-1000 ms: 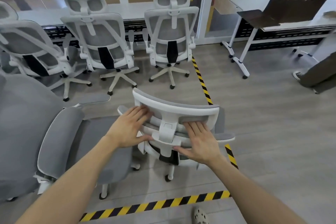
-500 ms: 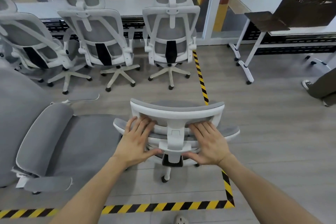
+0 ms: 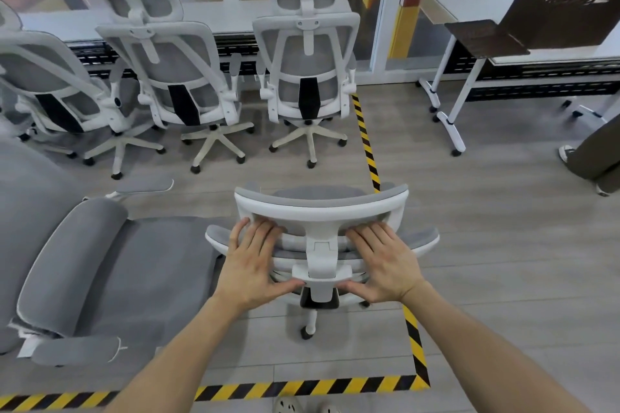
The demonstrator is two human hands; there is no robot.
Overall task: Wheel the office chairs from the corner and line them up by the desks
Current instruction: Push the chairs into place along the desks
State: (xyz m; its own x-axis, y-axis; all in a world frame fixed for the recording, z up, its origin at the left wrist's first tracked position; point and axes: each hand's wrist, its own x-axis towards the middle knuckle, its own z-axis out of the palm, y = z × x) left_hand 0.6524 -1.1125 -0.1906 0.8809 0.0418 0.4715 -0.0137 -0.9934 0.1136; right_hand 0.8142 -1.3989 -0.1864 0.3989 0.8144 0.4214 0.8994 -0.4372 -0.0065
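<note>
A white-framed grey mesh office chair (image 3: 322,208) stands right in front of me, its back towards me, on the wood-look floor. My left hand (image 3: 255,258) presses flat on the left of its backrest, fingers straight and thumb spread below. My right hand (image 3: 382,261) lies the same way on the right side. Three matching chairs are lined up at the long white desk (image 3: 218,20) along the glass wall: one at the right (image 3: 308,43), one in the middle (image 3: 167,54), one at the left (image 3: 43,77).
A larger grey chair (image 3: 100,278) fills the left foreground, close to the one I touch. Yellow-black floor tape (image 3: 367,144) runs past the chair and along the bottom. At right stand a white-legged table (image 3: 449,111) with a dark box (image 3: 553,10), and a person's leg (image 3: 597,151).
The chair under my hands has turned square to the row and rolled a little forward. Both hands have stayed flat on its back.
</note>
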